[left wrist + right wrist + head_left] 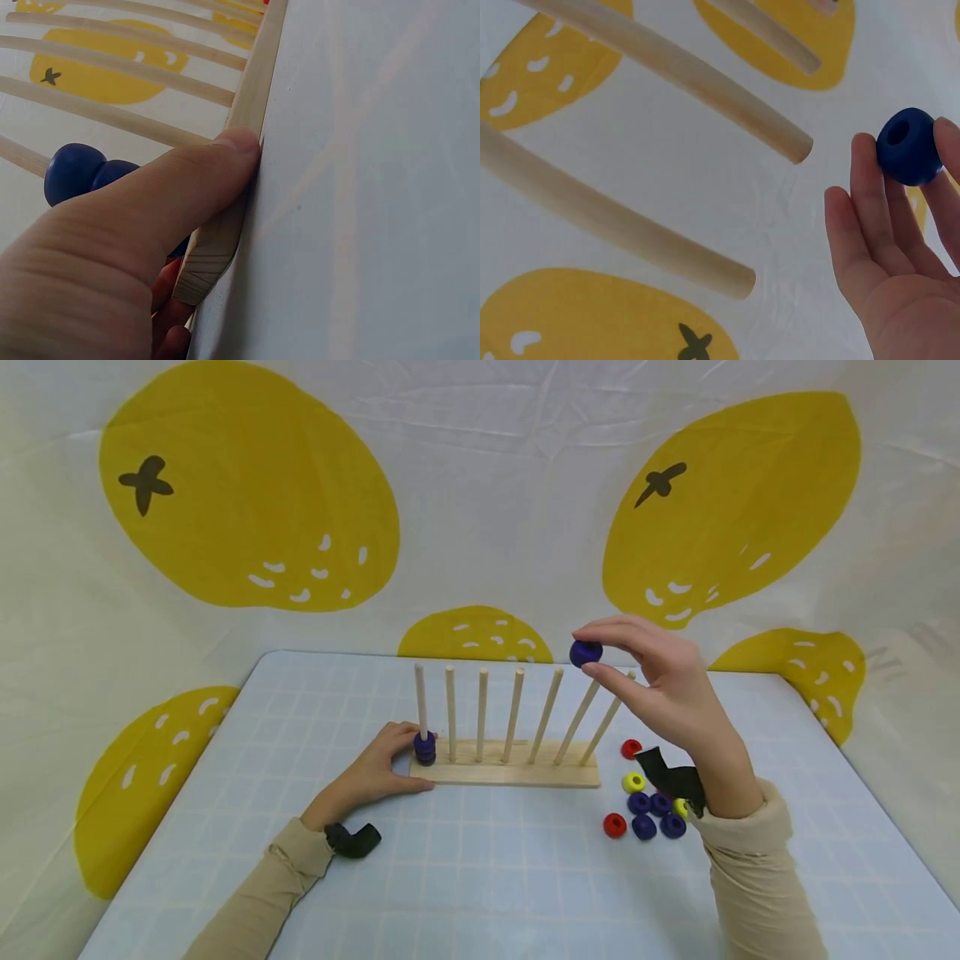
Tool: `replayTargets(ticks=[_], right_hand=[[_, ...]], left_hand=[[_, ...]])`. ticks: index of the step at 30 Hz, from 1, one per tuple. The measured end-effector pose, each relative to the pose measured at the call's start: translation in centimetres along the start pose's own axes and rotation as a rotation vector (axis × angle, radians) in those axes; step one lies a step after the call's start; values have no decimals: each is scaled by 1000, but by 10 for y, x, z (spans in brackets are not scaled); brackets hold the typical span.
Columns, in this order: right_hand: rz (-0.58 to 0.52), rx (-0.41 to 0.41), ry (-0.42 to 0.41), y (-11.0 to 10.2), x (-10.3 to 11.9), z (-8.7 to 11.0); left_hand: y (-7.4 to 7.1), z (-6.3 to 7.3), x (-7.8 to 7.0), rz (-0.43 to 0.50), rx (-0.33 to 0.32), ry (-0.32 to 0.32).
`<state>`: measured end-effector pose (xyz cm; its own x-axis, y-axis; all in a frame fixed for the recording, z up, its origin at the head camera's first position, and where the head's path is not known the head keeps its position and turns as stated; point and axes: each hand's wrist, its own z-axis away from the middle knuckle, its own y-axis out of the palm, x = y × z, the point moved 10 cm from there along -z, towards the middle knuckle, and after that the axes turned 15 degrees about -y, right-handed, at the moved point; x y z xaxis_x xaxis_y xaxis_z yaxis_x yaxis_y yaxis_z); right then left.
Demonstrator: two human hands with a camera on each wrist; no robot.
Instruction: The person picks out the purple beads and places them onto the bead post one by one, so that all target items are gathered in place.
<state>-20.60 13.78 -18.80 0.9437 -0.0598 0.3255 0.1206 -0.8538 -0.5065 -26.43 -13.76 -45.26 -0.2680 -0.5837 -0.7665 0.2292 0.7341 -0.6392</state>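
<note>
Blue bead: up off the table, pinched in the right hand between thumb and fingertip. Grip gap = bead width. In head view it overlaps the upper ends of the pegs near the right end of the wooden rack. Right wrist view shows it apart from the peg tips, hole visible.

Near to far from the head cam:

- Beige sleeves both sides, black strap at left wrist, another black strap at right wrist.
- Table, pale blue with a light grid.
- Loose beads right of the rack, under/beside the right forearm: front red bead, several loose blue beads bunched together, yellow bead, second yellow one partly behind the strap, another red one farthest back. Exact count no good, arm covers some.
- Left hand: holding the rack's left end, thumb on the near edge, fingers round the far side.
- Rack flat on the table, seven upright pegs. Leftmost has a blue stack low down, at least two beads; can't tell exact number. Other six bare.
- White sheet behind, printed with big yellow fruit shapes.
</note>
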Motion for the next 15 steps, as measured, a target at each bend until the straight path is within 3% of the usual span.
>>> replayTargets(ticks=[15], right_hand=[[-116,-95,4,21,-7,-34]], left_hand=[[-1,0,-1,-1,-8,20]])
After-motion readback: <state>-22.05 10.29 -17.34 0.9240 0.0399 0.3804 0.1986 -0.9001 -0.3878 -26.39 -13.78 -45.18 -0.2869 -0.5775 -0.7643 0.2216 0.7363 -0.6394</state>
